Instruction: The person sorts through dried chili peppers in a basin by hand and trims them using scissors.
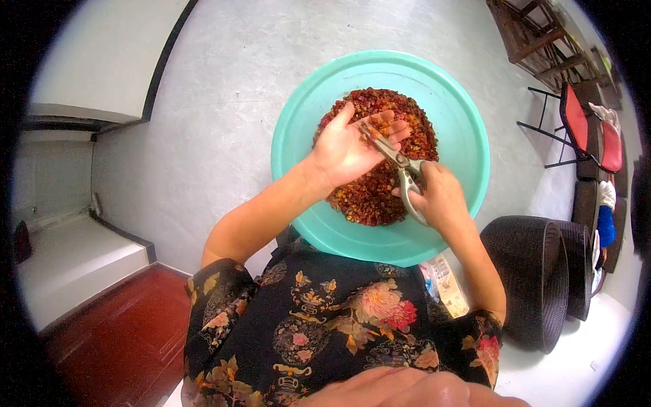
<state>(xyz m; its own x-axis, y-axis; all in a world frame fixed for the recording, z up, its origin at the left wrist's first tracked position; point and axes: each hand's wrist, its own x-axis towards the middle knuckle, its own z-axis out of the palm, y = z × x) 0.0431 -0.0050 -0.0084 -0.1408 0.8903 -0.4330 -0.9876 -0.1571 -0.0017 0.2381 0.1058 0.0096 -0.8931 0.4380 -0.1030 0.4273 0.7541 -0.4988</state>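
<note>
A wide turquoise basin (461, 169) holds a heap of cut dried red chillies (380, 203) with pale seeds among them. Over the heap, my left hand (344, 148) is palm up with its fingers spread, and a few small red bits lie on the fingers. My right hand (437, 195) grips the handles of metal scissors (400, 159). The blades point up and left across my left palm, near the fingers. Whether anything is between the blades is too small to tell.
Dark woven baskets (525, 281) stand right of the basin. Beyond them are a red folding chair (575, 117) and a wooden rack (542, 41). A printed packet (447, 288) lies below the basin's rim. White furniture (102, 61) and a red mat (129, 332) are at left.
</note>
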